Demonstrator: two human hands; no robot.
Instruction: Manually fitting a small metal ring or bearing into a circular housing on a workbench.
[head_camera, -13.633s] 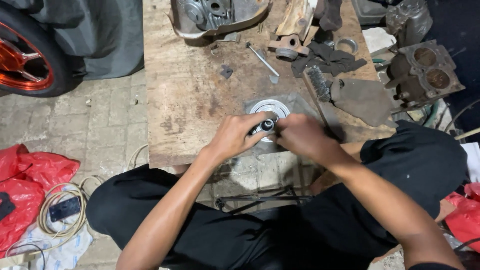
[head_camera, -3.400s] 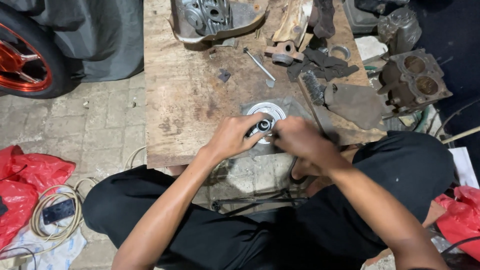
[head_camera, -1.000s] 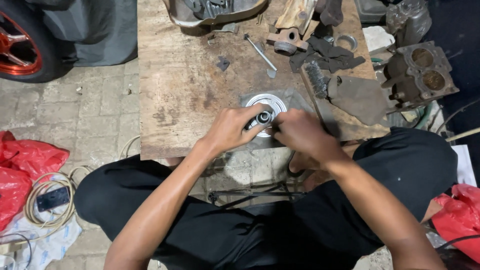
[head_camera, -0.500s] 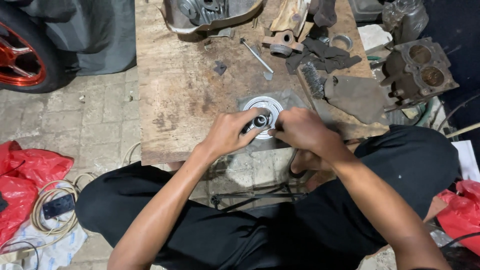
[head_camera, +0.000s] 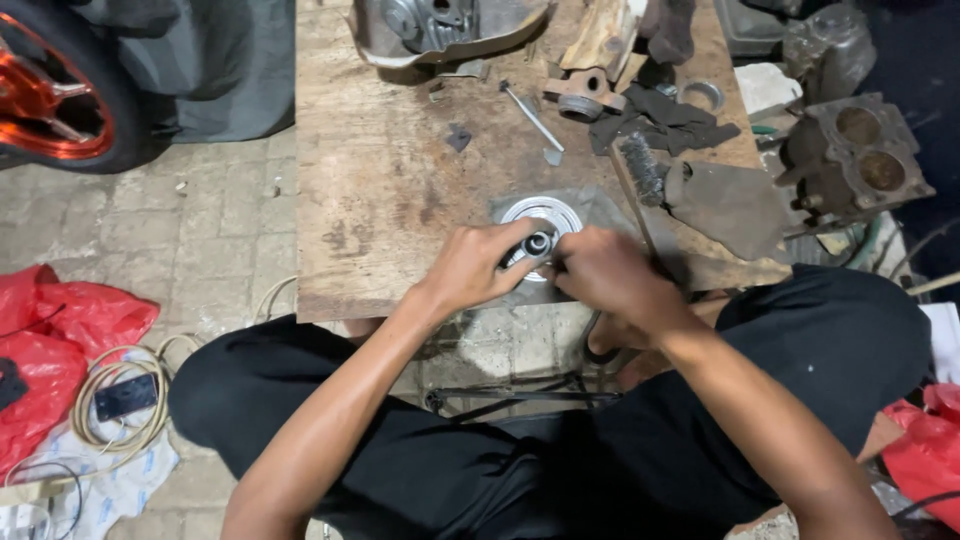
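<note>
Where the near edge of the wooden desk (head_camera: 380, 200) meets the seated person's knees, both hands converge on one item: a round silver metal disc (head_camera: 545, 215) lying flat on the boards, with a small dark cylindrical part (head_camera: 538, 243) standing at its near rim. Left hand (head_camera: 478, 265) — fingers curled, thumb and forefinger closed around the small cylindrical part. Right hand (head_camera: 605, 275) — closed, knuckles up, pressed close against the same part from the other side; what it grips is hidden beneath the fingers. Further back on the desk: a slim metal rod (head_camera: 530, 115), a wire brush (head_camera: 643, 170), dark rags (head_camera: 665, 120), a metal ring (head_camera: 705, 95), and a grey engine casing (head_camera: 440, 25) at the far edge. Off the desk to the right — a twin-bore engine block (head_camera: 855, 155). To the left, on the paved floor: an orange-rimmed wheel (head_camera: 50, 90), red plastic bags (head_camera: 50, 345), a coiled cable (head_camera: 115, 400).
</note>
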